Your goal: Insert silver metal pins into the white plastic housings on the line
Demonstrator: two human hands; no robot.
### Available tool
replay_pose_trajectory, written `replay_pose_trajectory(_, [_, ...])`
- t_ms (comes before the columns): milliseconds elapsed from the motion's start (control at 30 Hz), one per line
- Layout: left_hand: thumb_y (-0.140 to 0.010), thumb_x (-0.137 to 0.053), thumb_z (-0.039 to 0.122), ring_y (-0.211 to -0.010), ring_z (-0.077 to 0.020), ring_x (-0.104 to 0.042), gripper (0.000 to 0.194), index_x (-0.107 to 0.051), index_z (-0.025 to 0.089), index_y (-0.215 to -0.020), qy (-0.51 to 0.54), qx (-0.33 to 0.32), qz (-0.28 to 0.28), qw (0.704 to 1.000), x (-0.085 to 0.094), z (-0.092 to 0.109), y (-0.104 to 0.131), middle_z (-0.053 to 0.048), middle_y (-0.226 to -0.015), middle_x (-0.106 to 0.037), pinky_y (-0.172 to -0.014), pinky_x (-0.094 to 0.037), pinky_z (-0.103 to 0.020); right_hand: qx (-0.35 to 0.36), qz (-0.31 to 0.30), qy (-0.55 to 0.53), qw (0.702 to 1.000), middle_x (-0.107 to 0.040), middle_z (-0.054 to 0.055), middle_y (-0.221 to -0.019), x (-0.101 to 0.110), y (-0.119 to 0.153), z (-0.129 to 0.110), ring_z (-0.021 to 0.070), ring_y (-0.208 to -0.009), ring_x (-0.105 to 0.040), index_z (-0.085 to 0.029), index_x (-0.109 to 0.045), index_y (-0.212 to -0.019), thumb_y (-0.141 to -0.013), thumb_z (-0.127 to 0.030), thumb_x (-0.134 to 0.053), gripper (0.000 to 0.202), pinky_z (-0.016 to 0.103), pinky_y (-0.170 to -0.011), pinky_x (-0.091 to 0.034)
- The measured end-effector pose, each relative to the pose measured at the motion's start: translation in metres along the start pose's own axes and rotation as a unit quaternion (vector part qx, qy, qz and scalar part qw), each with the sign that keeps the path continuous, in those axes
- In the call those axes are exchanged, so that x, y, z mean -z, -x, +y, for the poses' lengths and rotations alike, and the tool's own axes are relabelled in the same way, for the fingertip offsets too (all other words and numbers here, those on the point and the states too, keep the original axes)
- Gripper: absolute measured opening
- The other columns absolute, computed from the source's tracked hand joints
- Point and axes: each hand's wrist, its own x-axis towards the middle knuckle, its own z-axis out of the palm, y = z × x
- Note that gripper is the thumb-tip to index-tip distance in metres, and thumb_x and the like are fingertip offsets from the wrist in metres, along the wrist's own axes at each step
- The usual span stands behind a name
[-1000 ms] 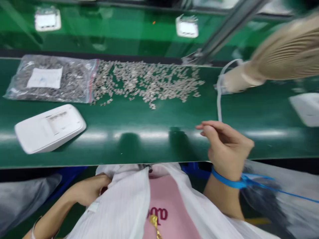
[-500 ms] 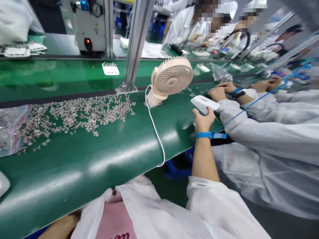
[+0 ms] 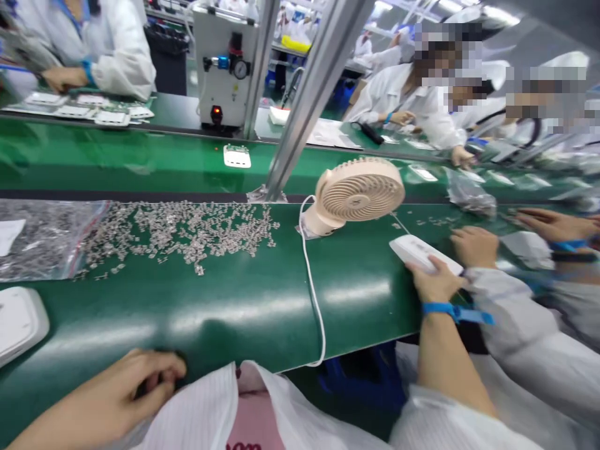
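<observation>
My right hand (image 3: 437, 282), with a blue wrist strap, grips the near edge of a white plastic housing (image 3: 424, 253) at the right of the green bench (image 3: 262, 319). My left hand (image 3: 150, 381) is at the bench's front edge, its fingers curled; whether anything is inside them is hidden. A second white housing (image 3: 19, 322) lies at the far left. Many small metal parts (image 3: 187, 231) are spread behind, beside a clear bag (image 3: 42, 240) full of them.
A beige fan (image 3: 359, 190) stands mid-bench, its white cable (image 3: 314, 294) running to the front edge. A metal post (image 3: 304, 94) rises behind. A co-worker's hand (image 3: 475, 247) is right of the held housing. A green conveyor (image 3: 178, 156) carries white housings.
The view has turned left and up. My left hand has come into view at the front edge. The housing in my right hand now lies lower, at the bench surface.
</observation>
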Motion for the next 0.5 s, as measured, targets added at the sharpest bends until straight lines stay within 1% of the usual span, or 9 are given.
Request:
replay_pose_trajectory(67, [-0.086,-0.042,0.047,-0.072,-0.0104,-0.061,0.034,-0.063,0.030,-0.106,0.013,0.016,-0.025,0.999,0.013,0.009,-0.015,0.004,-0.083,-0.067,-0.066,-0.049,-0.019,-0.052,0.014,-0.014,0.998,-0.049,0.009,-0.072,0.009,0.029,0.001,0.0247,-0.075,-0.047,0.001,-0.067,-0.102,-0.063,-0.051,-0.065,0.066,0.042,-0.069,-0.039])
replay_pose_trajectory(167, [-0.087,-0.041,0.043,-0.072,-0.0115,-0.060,0.033,-0.063,0.025,-0.103,0.010,-0.001,0.009,1.000,0.023,0.019,-0.034,0.001,-0.086,-0.067,-0.064,-0.048,-0.020,-0.077,0.037,-0.030,0.996,-0.050,0.012,-0.078,0.035,0.089,-0.011,0.0271,-0.074,-0.051,-0.001,-0.066,-0.108,-0.061,-0.051,-0.070,0.069,0.042,-0.065,-0.042])
replay_pose_trajectory(200, [-0.087,-0.040,0.041,-0.074,-0.0119,-0.060,0.032,-0.063,0.023,-0.102,0.006,-0.016,0.024,1.000,0.023,0.021,-0.039,0.000,-0.088,-0.067,-0.065,-0.048,-0.021,-0.062,0.054,-0.051,0.995,-0.051,0.013,-0.081,0.046,0.113,-0.020,0.0277,-0.074,-0.054,-0.003,-0.066,-0.109,-0.062,-0.052,-0.071,0.068,0.042,-0.065,-0.044])
replay_pose_trajectory(233, [-0.088,-0.040,0.038,-0.076,-0.0126,-0.060,0.031,-0.062,0.021,-0.102,-0.002,-0.035,0.043,0.998,0.021,0.022,-0.043,-0.002,-0.090,-0.067,-0.067,-0.049,-0.022,-0.012,0.051,-0.075,0.996,-0.053,0.013,-0.084,0.057,0.137,-0.032,0.0274,-0.074,-0.056,-0.006,-0.067,-0.108,-0.064,-0.051,-0.071,0.063,0.040,-0.064,-0.046])
replay_pose_trajectory(267, [-0.088,-0.039,0.036,-0.079,-0.0136,-0.060,0.031,-0.060,0.020,-0.104,-0.016,-0.058,0.065,0.996,0.019,0.023,-0.046,-0.003,-0.093,-0.066,-0.071,-0.049,-0.025,0.071,0.034,-0.103,0.992,-0.055,0.013,-0.088,0.068,0.160,-0.047,0.0263,-0.076,-0.059,-0.009,-0.068,-0.107,-0.067,-0.049,-0.070,0.056,0.038,-0.065,-0.048])
replay_pose_trajectory(300, [-0.088,-0.040,0.034,-0.084,-0.0149,-0.060,0.031,-0.058,0.018,-0.109,-0.036,-0.083,0.088,0.992,0.016,0.022,-0.048,-0.004,-0.097,-0.065,-0.075,-0.049,-0.027,0.168,0.007,-0.137,0.976,-0.057,0.013,-0.095,0.077,0.182,-0.064,0.0269,-0.084,-0.060,-0.013,-0.066,-0.109,-0.071,-0.044,-0.069,0.049,0.038,-0.070,-0.050])
replay_pose_trajectory(367, [-0.088,-0.041,0.029,-0.096,-0.0184,-0.056,0.037,-0.049,0.016,-0.122,-0.094,-0.137,0.129,0.977,0.008,0.019,-0.049,-0.008,-0.112,-0.061,-0.084,-0.048,-0.034,0.316,-0.073,-0.199,0.925,-0.055,0.013,-0.112,0.093,0.219,-0.101,0.0277,-0.102,-0.057,-0.020,-0.063,-0.113,-0.077,-0.030,-0.067,0.039,0.040,-0.083,-0.050])
replay_pose_trajectory(433, [-0.085,-0.041,0.019,-0.104,-0.0210,-0.051,0.047,-0.039,0.016,-0.132,-0.154,-0.175,0.158,0.960,0.001,0.014,-0.046,-0.011,-0.127,-0.052,-0.087,-0.047,-0.037,0.397,-0.147,-0.242,0.873,-0.048,0.014,-0.126,0.102,0.243,-0.135,0.0278,-0.115,-0.052,-0.023,-0.060,-0.117,-0.079,-0.019,-0.064,0.039,0.040,-0.088,-0.050])
replay_pose_trajectory(500, [-0.081,-0.040,0.010,-0.105,-0.0223,-0.048,0.054,-0.037,0.017,-0.135,-0.199,-0.193,0.173,0.945,-0.003,0.007,-0.040,-0.011,-0.133,-0.046,-0.088,-0.046,-0.038,0.455,-0.233,-0.264,0.818,-0.039,0.014,-0.138,0.106,0.252,-0.161,0.0289,-0.124,-0.045,-0.023,-0.059,-0.120,-0.081,-0.018,-0.061,0.039,0.042,-0.092,-0.049])
